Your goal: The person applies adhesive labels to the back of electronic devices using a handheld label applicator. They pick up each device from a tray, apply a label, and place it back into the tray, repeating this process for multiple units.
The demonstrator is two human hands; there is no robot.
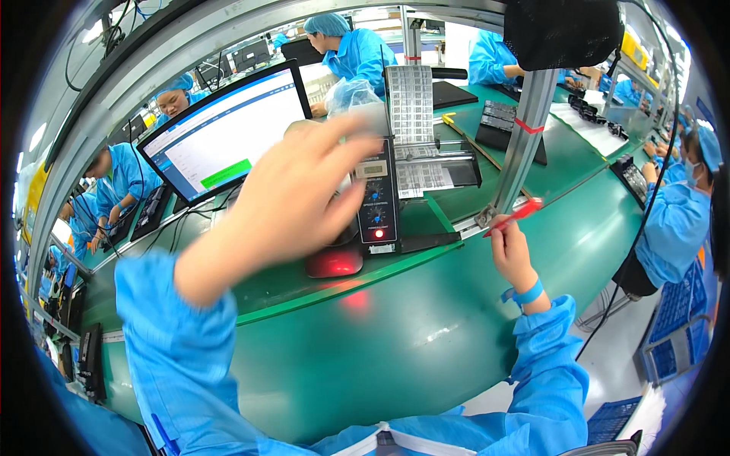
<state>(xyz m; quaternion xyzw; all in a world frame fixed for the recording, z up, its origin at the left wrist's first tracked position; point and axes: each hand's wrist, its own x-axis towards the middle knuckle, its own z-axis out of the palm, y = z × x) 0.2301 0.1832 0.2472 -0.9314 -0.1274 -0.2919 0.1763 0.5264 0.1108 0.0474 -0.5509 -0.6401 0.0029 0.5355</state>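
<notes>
My left hand [296, 186] is smeared by motion in front of a black box with dials [378, 201]. Its fingers look stretched out. A pale grey blur lies by the fingertips, and I cannot make out whether it is something held. Behind the box, a strip of printed labels [411, 106] runs down over a dispenser [445, 163]. To the right, my right hand [512, 251] is closed round a slim red tool [518, 216], tilted up to the right beside a metal post. Whether it is a pen or tweezers does not show. That wrist wears a blue strap [526, 292].
A monitor [228, 133] stands at the left, with cables behind my left arm. A glowing red mouse [334, 263] sits on the green bench [395, 327]. The metal post [525, 144] rises at the right. Several co-workers in blue work around the bench.
</notes>
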